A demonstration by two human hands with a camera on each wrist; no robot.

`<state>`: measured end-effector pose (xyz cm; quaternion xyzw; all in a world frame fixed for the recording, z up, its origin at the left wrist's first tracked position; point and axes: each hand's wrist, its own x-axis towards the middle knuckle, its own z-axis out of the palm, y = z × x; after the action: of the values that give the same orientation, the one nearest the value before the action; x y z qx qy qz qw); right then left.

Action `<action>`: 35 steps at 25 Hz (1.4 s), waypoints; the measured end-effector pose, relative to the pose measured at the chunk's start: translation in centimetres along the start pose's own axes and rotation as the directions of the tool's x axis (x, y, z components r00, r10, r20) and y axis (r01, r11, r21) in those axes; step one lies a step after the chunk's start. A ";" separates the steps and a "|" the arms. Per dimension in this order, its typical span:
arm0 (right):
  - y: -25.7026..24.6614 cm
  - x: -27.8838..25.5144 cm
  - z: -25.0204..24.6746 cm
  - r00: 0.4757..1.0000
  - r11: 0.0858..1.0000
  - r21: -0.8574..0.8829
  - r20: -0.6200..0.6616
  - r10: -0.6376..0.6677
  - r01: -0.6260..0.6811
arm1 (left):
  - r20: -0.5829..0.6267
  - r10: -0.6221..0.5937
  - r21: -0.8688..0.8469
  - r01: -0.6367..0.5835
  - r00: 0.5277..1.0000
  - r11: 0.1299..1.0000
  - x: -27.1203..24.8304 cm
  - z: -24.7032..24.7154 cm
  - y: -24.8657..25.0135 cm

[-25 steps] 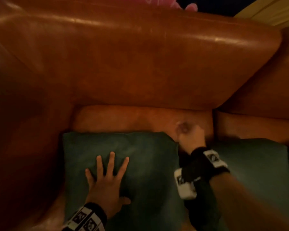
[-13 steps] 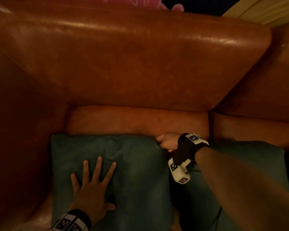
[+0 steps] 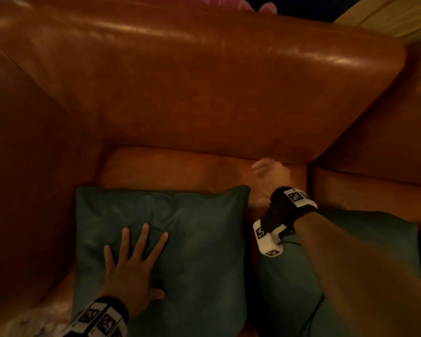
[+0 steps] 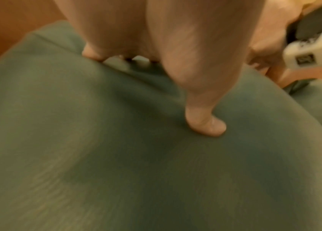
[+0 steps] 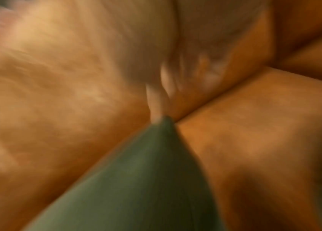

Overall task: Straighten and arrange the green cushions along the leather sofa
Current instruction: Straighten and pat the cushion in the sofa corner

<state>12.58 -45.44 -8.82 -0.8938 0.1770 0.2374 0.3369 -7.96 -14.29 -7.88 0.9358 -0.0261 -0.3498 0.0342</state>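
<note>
A green cushion (image 3: 192, 239) lies flat on the brown leather sofa seat (image 3: 175, 166), close to the left armrest. My left hand (image 3: 136, 259) presses flat on it with spread fingers; the left wrist view shows the fingertips (image 4: 205, 125) denting the fabric (image 4: 116, 171). My right hand (image 3: 270, 175) is blurred, just beyond the cushion's far right corner, over the seat near the backrest. In the right wrist view the blurred fingers (image 5: 175, 75) hover at that corner's tip (image 5: 146, 179); whether they hold it is unclear. A second green cushion (image 3: 387, 239) lies under my right forearm.
The tall leather backrest (image 3: 204, 81) rises behind the seat. The left armrest (image 3: 34, 166) borders the first cushion. A second seat section (image 3: 374, 188) and its backrest continue to the right. A strip of bare seat runs between the cushions and the backrest.
My right hand has left the first cushion's far right corner and moved up toward the backrest. My left hand stays flat on the cushion.
</note>
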 end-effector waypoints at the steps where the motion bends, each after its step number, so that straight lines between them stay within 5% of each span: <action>1: 1.0 0.1 -0.2 0.994 0.982 0.181 -0.076 0.072 -0.058 | -0.019 -0.024 -0.015 0.024 1.000 1.000 0.0 0.2 -0.1; 3: 1.9 -0.7 0.9 0.970 0.821 0.518 0.157 0.185 -0.240 | -0.004 -0.044 0.003 0.044 0.999 0.999 -0.1 -0.1 0.0; 5: 2.0 -1.3 2.9 0.863 0.746 0.497 0.462 0.205 -0.443 | -0.012 -0.033 0.016 0.033 0.999 0.999 -0.1 0.0 0.2; 6: 2.0 -1.1 3.5 0.840 0.762 0.457 0.501 0.206 -0.460 | -0.018 -0.036 -0.017 0.035 0.999 0.999 -0.1 -0.1 0.2; 10: 2.6 -0.2 4.0 0.961 0.956 0.208 0.224 0.159 -0.206 | -0.055 -0.027 -0.049 0.024 0.998 0.998 -0.3 -0.1 0.2; 14: 2.1 -2.0 4.5 0.996 0.997 -0.046 0.063 0.057 -0.054 | -0.020 -0.018 -0.066 0.017 1.000 0.998 0.4 -1.4 -0.4; 16: 1.2 -2.7 3.7 0.999 0.999 -0.038 0.046 0.018 -0.017 | -0.175 -0.032 -0.188 -0.001 0.984 0.982 -0.9 -1.2 -1.8; 18: 0.0 -4.1 2.5 0.997 0.995 -0.080 0.065 -0.047 0.052 | -0.297 -0.209 -0.460 0.052 0.932 0.886 -4.0 0.2 -4.1; 20: -1.0 -6.7 2.5 0.965 0.943 -0.206 0.077 -0.250 0.260 | -0.183 -0.538 -0.572 0.356 0.823 0.739 -6.8 2.3 -7.0; 21: -1.7 -8.6 3.3 0.918 0.878 -0.268 0.106 -0.383 0.397 | -0.040 -0.778 -0.740 0.505 0.627 0.445 -7.4 4.0 -8.8; 22: -2.5 -10.5 4.5 0.856 0.802 -0.300 0.168 -0.488 0.516 | 0.229 -0.909 -0.871 0.491 0.349 -0.031 -6.6 6.2 -10.9; 23: -3.3 -12.4 5.9 0.792 0.729 -0.311 0.247 -0.558 0.610 | 0.425 -0.881 -0.892 0.261 0.209 -0.369 -6.4 7.4 -12.2; 24: -3.9 -14.1 7.6 0.727 0.652 -0.321 0.324 -0.606 0.687 | 0.521 -0.819 -0.851 0.217 0.240 -0.478 -7.0 8.2 -12.4; 25: -4.5 -15.8 9.3 0.666 0.578 -0.333 0.400 -0.629 0.745 | 0.570 -0.768 -0.818 0.295 0.293 -0.495 -8.0 8.0 -11.6; 26: -5.0 -17.4 11.0 0.613 0.505 -0.348 0.475 -0.632 0.790 | 0.593 -0.708 -0.805 0.297 0.382 -0.514 -8.8 7.6 -10.0; 27: -5.4 -18.7 12.4 0.576 0.445 -0.367 0.535 -0.617 0.817 | 0.621 -0.596 -0.756 0.188 0.509 -0.627 -9.0 6.9 -8.5; 28: -5.6 -19.7 13.4 0.569 0.410 -0.394 0.579 -0.584 0.823 | 0.620 -0.459 -0.675 0.134 0.637 -0.726 -9.0 6.9 -7.6; 29: -5.8 -20.6 14.3 0.577 0.397 -0.420 0.619 -0.532 0.816 | 0.569 -0.397 -0.680 0.139 0.720 -0.720 -10.1 7.2 -7.3; 33: -6.2 -21.4 15.6 0.632 0.401 -0.490 0.629 -0.453 0.774 | 0.442 -0.368 -0.788 0.157 0.818 -0.596 -10.3 7.5 -9.9; 35: -6.5 -21.1 15.5 0.625 0.412 -0.470 0.614 -0.483 0.780 | 0.415 -0.411 -0.811 0.125 0.812 -0.572 -10.7 8.1 -10.8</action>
<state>-6.46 -26.86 -4.19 -0.8805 -0.3570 0.3059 0.0617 -21.04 -3.10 -7.87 0.4347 0.5591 -0.1109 0.6972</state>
